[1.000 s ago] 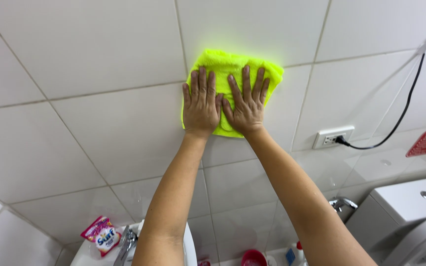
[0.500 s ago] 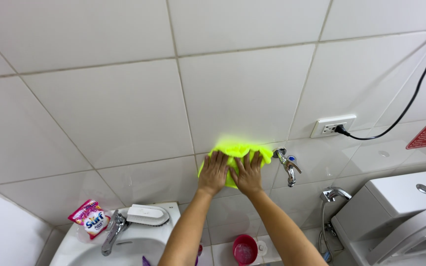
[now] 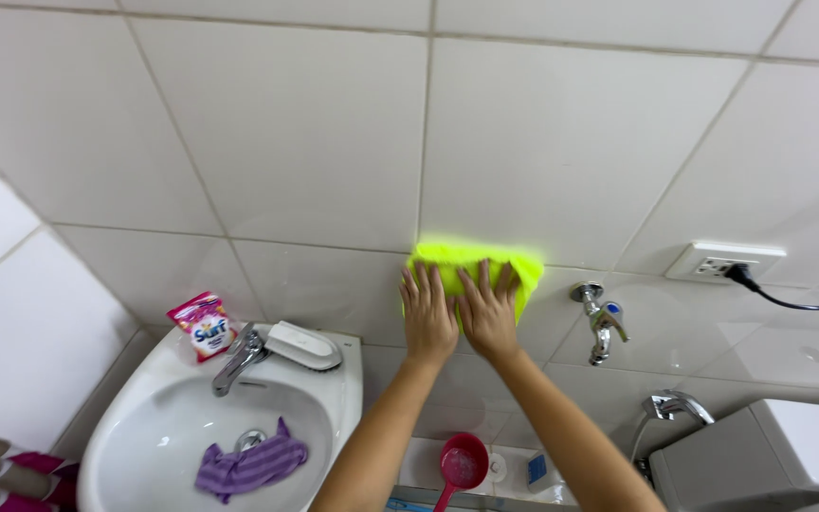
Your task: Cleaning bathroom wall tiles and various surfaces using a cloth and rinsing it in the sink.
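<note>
A bright yellow-green cloth (image 3: 474, 261) lies flat against the white tiled wall (image 3: 296, 142). My left hand (image 3: 427, 312) and my right hand (image 3: 488, 308) both press on it side by side, palms flat and fingers spread upward. The hands cover most of the cloth's lower part; only its top edge and right corner show.
A chrome wall tap (image 3: 601, 320) sticks out just right of the cloth. A socket with a black plug (image 3: 724, 263) sits further right. Below left is a white sink (image 3: 154, 431) with a faucet (image 3: 238, 358), scrub brush (image 3: 301, 345), pink sachet (image 3: 203, 325) and purple rag (image 3: 251, 466). A red scoop (image 3: 462, 466) lies below.
Both hands slid the cloth down the wall, from the upper tiles to the level beside the tap. The view has dropped, and the sink now shows.
</note>
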